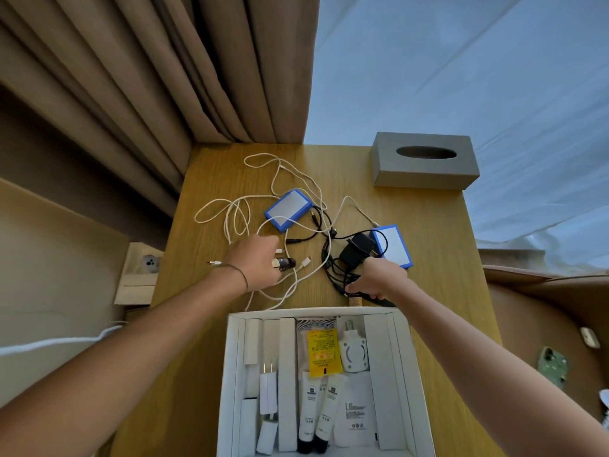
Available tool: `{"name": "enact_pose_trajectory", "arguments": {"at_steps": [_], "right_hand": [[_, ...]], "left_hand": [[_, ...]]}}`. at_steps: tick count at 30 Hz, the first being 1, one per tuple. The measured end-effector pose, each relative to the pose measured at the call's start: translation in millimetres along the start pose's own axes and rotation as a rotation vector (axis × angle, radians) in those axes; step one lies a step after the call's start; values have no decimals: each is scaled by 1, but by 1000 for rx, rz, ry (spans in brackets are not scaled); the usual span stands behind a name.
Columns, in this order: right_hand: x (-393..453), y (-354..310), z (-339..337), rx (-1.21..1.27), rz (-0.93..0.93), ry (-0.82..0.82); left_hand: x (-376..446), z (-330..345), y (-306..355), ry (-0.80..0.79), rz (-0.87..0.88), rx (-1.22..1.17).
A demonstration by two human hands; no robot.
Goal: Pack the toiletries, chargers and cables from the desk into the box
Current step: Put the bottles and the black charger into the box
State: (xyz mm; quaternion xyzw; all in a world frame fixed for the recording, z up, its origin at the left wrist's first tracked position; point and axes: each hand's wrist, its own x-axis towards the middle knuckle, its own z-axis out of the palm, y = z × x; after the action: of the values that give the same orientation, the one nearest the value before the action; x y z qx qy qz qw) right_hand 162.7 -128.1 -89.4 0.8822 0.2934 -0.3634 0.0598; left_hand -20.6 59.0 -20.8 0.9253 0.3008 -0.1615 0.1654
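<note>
While hands [255,262] [379,280] grip braided white cable [230,212] and black cords [339,275], cardboard box [235,357] waits.

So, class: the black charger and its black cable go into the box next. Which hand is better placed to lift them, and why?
Probably the right hand: it already rests on the black cable, just below the black charger. The left hand is among the white cables, farther away.

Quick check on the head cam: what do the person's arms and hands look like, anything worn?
Both forearms are bare, with no sleeves in view and no gloves. The left hand has a thin dark cord bracelet around the wrist. The right hand and its wrist show nothing worn: no watch, no visible ring.
</note>
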Motion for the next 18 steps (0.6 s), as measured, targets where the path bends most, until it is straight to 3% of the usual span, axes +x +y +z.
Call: {"name": "enact_pose_trajectory", "arguments": {"at_steps": [5,11,18], "right_hand": [[1,-7,-2,-15,-50,-36],[-6,-10,-10,17,-93,58],[-56,-15,-44,334,-220,310]], "left_hand": [[-30,-23,-3,35,-38,-558],[-65,-27,5,18,-66,-1007],[-102,-14,30,89,-92,-1140]]}}
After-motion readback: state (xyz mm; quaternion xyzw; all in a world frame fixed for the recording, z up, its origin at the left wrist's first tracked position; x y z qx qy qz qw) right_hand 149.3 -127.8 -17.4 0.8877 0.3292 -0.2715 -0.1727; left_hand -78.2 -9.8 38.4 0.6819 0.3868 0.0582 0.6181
